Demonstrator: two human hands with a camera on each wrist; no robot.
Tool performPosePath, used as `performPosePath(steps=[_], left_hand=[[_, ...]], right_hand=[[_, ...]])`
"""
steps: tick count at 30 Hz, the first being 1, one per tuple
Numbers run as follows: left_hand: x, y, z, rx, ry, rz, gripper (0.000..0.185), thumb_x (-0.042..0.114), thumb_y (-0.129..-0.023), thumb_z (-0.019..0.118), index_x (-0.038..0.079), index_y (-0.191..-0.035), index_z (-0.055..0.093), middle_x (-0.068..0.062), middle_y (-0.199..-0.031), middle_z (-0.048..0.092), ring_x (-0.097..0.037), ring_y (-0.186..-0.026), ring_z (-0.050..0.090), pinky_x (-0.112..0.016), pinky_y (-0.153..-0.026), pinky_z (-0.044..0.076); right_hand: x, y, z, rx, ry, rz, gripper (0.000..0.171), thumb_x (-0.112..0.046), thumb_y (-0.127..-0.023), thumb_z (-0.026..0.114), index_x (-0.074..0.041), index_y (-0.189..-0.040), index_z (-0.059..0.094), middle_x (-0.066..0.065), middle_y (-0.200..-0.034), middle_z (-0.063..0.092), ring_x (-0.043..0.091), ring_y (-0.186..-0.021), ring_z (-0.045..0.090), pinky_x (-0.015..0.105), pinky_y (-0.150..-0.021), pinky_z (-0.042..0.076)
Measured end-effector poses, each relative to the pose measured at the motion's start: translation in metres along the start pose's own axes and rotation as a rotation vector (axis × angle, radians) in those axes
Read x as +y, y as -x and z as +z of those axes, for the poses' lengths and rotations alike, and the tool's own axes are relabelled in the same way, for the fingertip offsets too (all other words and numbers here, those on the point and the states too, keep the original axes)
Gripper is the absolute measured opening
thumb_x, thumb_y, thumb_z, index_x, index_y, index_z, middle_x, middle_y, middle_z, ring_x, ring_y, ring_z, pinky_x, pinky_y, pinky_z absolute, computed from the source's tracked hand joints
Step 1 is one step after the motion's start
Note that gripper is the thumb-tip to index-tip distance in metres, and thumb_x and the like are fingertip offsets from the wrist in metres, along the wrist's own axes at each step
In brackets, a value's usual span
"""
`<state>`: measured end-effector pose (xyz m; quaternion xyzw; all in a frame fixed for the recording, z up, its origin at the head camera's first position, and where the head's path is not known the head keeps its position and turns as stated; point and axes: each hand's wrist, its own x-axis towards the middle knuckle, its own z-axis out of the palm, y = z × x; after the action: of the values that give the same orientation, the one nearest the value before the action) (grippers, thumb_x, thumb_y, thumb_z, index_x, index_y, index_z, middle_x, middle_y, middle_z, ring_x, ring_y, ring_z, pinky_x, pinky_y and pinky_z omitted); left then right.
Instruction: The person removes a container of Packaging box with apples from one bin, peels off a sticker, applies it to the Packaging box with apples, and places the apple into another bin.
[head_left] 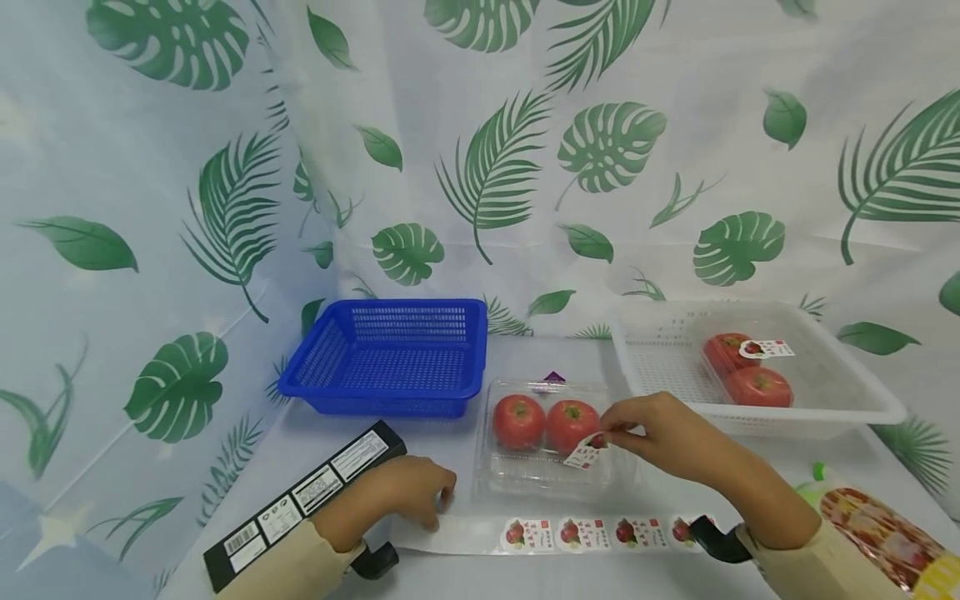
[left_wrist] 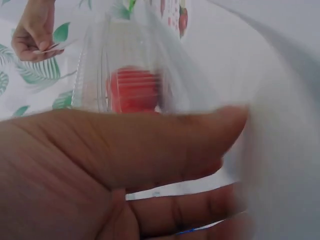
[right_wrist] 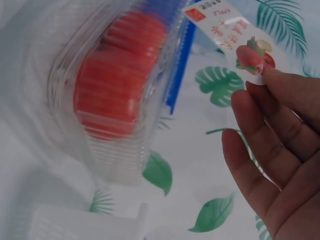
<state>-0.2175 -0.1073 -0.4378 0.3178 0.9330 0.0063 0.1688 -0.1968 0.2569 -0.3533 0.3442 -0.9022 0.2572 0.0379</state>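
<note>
Your left hand (head_left: 401, 498) lies low at the near edge of the desk (head_left: 450, 575), its fingers curled down onto the end of a white sticker strip (head_left: 540, 533) and pressing it flat; the left wrist view is too blurred to show more than the thumb and palm. Your right hand (head_left: 663, 433) is raised just above the strip, thumb and fingertips pinching one peeled apple sticker (head_left: 587, 452), which hangs against the front right corner of the clear clamshell box (head_left: 551, 442). From the right wrist, that sticker (right_wrist: 235, 40) shows red fruit and the word APPLE, held at your fingertips (right_wrist: 272, 82) just beside the box (right_wrist: 115, 95).

Inside the box sit two red apples (head_left: 543, 422), side by side and touching. The box stands between the strip in front and a blue basket (head_left: 390, 354) behind it to the left. To the right, well apart from your hands, a white basket (head_left: 757, 367) holds a second boxed pair of apples (head_left: 746, 371) already bearing a sticker. A black carton (head_left: 300, 500) lies slanted beside your left wrist, and a printed packet (head_left: 877, 529) rests by your right forearm.
</note>
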Motion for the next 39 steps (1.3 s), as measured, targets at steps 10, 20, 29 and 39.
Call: performPosePath(steps=[10,20,29,39], left_hand=[[-0.007,-0.007,-0.002,0.209,0.175,0.012,0.051,0.044,-0.083,0.074,0.016,-0.123,0.061,0.006,-0.094,0.066,-0.011,-0.085,0.061,-0.036,-0.073,0.051],[-0.015,-0.048,0.021,0.218,1.211,0.046,0.07,0.036,-0.094,0.065,0.0,-0.145,0.032,-0.01,-0.1,0.064,-0.024,-0.082,0.067,-0.039,-0.069,0.058],[-0.003,-0.058,0.02,0.285,1.513,-0.104,0.063,0.021,-0.089,0.072,-0.005,-0.136,0.038,-0.014,-0.093,0.064,-0.021,-0.07,0.065,-0.036,-0.064,0.058],[-0.003,-0.058,0.019,0.245,1.572,-0.08,0.06,0.021,-0.089,0.072,-0.001,-0.136,0.041,-0.013,-0.092,0.064,-0.019,-0.071,0.065,-0.032,-0.062,0.058]], right_hand=[[0.017,-0.024,0.005,-0.107,-0.065,0.045,0.013,-0.013,-0.09,0.071,-0.021,-0.1,0.072,-0.013,-0.09,0.068,0.007,-0.08,0.061,0.027,-0.073,0.055],[0.029,-0.047,0.023,-0.177,-0.128,0.086,0.013,-0.013,-0.093,0.067,-0.018,-0.105,0.07,-0.011,-0.092,0.068,0.009,-0.079,0.062,0.026,-0.073,0.054],[0.036,-0.062,0.036,-0.117,-0.189,0.149,0.014,-0.008,-0.094,0.063,-0.011,-0.107,0.066,-0.005,-0.088,0.064,0.016,-0.076,0.061,0.027,-0.066,0.054],[0.041,-0.068,0.041,-0.088,-0.186,0.206,0.02,-0.01,-0.094,0.064,-0.009,-0.115,0.064,-0.002,-0.092,0.064,0.016,-0.079,0.062,0.027,-0.068,0.056]])
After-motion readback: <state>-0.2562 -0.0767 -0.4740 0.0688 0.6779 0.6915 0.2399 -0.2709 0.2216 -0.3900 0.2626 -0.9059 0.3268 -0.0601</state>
